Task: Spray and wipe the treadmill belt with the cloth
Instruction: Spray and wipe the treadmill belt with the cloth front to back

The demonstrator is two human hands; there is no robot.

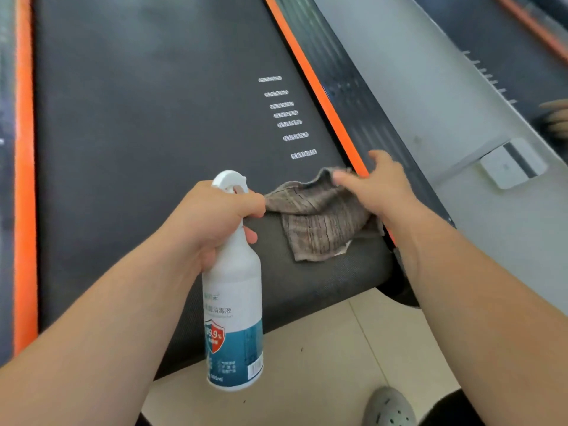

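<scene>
The dark grey treadmill belt (138, 118) fills most of the view, with orange strips along both sides. My left hand (215, 216) grips the neck of a white spray bottle (233, 302) with a blue label, held upright over the belt's near end. A crumpled brown-grey cloth (316, 219) lies on the belt at its near right corner. My right hand (375, 186) hovers over the cloth's far right edge with fingers spread, blurred; I cannot tell whether it touches the cloth.
A black ribbed side rail (378, 124) and a pale grey frame (430, 96) run along the belt's right side. White dashes (289, 115) mark the belt. Beige floor tiles (338, 348) lie below, with my grey shoe (388, 408) at the bottom.
</scene>
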